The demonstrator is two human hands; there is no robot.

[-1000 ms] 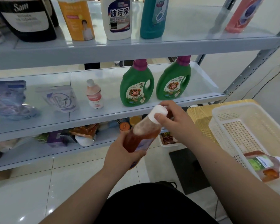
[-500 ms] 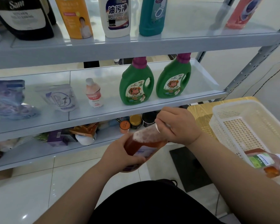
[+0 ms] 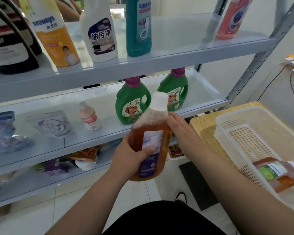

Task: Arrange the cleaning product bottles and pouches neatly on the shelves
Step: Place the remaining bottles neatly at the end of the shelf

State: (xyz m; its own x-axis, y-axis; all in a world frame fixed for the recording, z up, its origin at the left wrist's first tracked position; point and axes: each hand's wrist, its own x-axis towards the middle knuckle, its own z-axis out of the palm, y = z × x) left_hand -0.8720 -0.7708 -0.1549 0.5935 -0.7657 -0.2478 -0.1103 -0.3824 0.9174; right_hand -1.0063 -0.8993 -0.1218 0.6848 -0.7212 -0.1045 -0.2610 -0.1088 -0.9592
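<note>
My left hand [image 3: 134, 153] grips the lower body of an amber bottle [image 3: 149, 133] with a white cap and a blue-and-white label, held nearly upright in front of the middle shelf [image 3: 95, 138]. With straight fingers, my right hand [image 3: 178, 128] touches the bottle's right shoulder. Behind the bottle, two green jugs [image 3: 132, 102] with purple caps stand on that shelf. Left of them are a small pink bottle [image 3: 90, 117] and two pouches [image 3: 51, 123]. A second amber bottle [image 3: 277, 173] lies in the white basket [image 3: 244, 133] at the right.
The top shelf [image 3: 143, 63] carries a black pouch [image 3: 8, 48], an orange bottle [image 3: 56, 36], a white bottle [image 3: 100, 34], a teal bottle [image 3: 138, 26] and a red one [image 3: 231, 19]. The basket sits on a wooden table [image 3: 202, 122]. The bottom shelf holds mixed packets [image 3: 66, 165].
The amber bottle has been tipped upright and raised. My right hand has left its cap and now lies flat against the bottle's side. The camera moved closer to the shelves.
</note>
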